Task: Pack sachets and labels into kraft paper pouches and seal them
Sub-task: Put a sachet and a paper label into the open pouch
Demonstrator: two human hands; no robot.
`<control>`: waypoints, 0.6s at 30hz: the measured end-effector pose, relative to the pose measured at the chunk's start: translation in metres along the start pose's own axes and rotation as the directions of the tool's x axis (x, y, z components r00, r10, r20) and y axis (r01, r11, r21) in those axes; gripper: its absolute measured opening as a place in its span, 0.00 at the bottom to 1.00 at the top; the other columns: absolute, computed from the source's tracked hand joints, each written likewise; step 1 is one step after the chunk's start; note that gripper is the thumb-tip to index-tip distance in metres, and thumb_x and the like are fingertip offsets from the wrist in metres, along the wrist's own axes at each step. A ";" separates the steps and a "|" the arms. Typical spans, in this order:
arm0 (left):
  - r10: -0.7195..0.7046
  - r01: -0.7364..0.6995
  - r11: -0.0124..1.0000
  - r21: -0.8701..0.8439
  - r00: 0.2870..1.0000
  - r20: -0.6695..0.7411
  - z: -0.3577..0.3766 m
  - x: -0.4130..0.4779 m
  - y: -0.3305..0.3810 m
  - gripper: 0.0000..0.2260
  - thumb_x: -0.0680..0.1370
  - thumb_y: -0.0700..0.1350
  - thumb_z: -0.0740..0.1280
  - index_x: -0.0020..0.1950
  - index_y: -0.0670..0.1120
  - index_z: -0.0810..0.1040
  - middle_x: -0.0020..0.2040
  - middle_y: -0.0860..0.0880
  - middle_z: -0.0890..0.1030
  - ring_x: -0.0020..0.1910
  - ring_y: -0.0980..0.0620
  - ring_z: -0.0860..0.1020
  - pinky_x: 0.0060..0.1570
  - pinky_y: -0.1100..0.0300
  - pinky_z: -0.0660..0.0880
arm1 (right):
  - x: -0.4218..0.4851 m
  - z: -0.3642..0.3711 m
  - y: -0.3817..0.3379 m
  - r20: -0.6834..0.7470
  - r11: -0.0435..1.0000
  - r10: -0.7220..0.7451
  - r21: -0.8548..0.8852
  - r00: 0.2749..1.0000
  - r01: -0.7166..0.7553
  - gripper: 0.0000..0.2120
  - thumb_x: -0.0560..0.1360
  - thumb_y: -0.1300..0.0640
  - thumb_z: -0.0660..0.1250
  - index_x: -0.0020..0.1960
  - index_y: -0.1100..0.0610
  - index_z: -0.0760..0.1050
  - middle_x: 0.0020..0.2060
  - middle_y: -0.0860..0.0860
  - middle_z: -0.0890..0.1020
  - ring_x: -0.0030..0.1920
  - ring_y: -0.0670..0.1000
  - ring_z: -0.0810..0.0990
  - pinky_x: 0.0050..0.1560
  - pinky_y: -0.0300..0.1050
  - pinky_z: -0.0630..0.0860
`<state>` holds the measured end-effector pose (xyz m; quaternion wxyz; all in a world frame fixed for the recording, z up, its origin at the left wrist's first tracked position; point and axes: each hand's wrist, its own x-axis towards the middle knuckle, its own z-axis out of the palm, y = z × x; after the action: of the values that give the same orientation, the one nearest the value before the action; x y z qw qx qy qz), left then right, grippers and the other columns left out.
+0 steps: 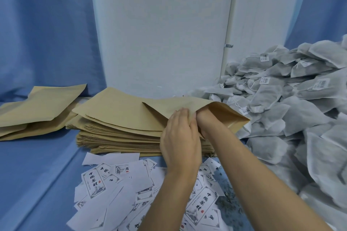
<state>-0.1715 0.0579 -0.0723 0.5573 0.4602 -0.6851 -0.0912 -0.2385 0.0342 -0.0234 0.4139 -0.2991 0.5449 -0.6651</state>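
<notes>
Atop the stack of brown kraft paper pouches (120, 137), the left hand (180, 137) is pinching the upper lip of the topmost brown kraft pouch (178, 106) while the right hand (204, 118) is sitting wrist-deep inside, so I cannot tell its grip. Spreading the mouth wide should be easing the filling. Grey mesh sachets (281, 99) are lying right of the stack and white printed labels (120, 184) before it, on a blue-clothed desk (37, 165) backed by blue curtains (47, 33).

Labels (94, 184) lying in front of the stack of pouches (120, 137) are showing 中國藥材 in black brush characters. Barcoded tags (323, 83) on the sachets to its right are staying unreadable.
</notes>
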 end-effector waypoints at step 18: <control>-0.241 0.248 0.953 -0.173 0.969 0.061 0.015 0.035 -0.009 0.19 0.83 0.52 0.48 0.65 0.49 0.74 0.60 0.51 0.78 0.59 0.50 0.74 0.48 0.61 0.64 | 0.034 -0.106 0.078 -0.602 0.991 -0.090 -0.133 0.793 0.011 0.16 0.74 0.63 0.60 0.61 0.60 0.75 0.63 0.55 0.72 0.59 0.55 0.71 0.56 0.49 0.70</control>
<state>-0.1780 0.0208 -0.0596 0.5673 0.4874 -0.6228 -0.2297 -0.3274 0.0496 -0.1254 0.1805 -0.1094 0.6801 -0.7021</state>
